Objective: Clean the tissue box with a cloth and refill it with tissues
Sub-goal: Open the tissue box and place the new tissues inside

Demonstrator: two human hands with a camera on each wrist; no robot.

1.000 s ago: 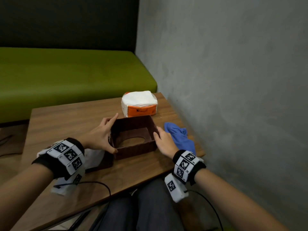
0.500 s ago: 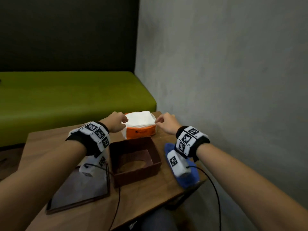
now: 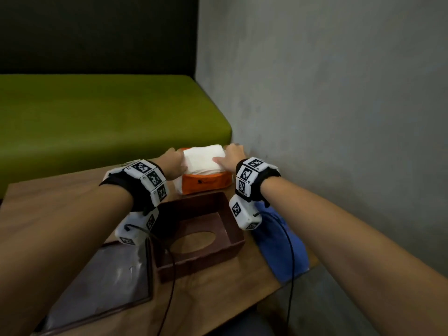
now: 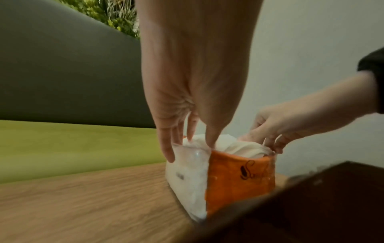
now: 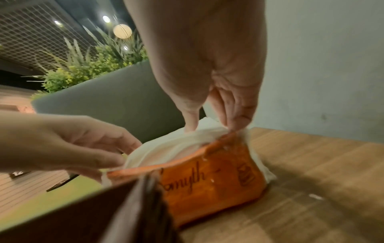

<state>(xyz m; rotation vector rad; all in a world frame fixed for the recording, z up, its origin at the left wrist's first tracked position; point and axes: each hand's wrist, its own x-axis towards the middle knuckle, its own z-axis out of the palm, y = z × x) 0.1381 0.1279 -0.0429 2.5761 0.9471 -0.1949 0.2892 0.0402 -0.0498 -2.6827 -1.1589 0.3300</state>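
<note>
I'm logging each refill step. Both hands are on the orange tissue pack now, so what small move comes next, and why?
Probably lift the tissue stack out of its orange wrapper: the left hand and right hand grip its two ends, and the brown tissue box sits open just in front.

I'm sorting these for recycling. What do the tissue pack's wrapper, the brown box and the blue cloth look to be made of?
Tissue pack wrapper: thin plastic film, glossy, judging by its highlights, its wrinkles and a clear end panel showing white tissues.
Brown box: dark, matte, rigid walls; wood or leatherette, I cannot tell which.
Blue cloth: soft fabric, lying limp and creased, possibly microfibre.
</note>
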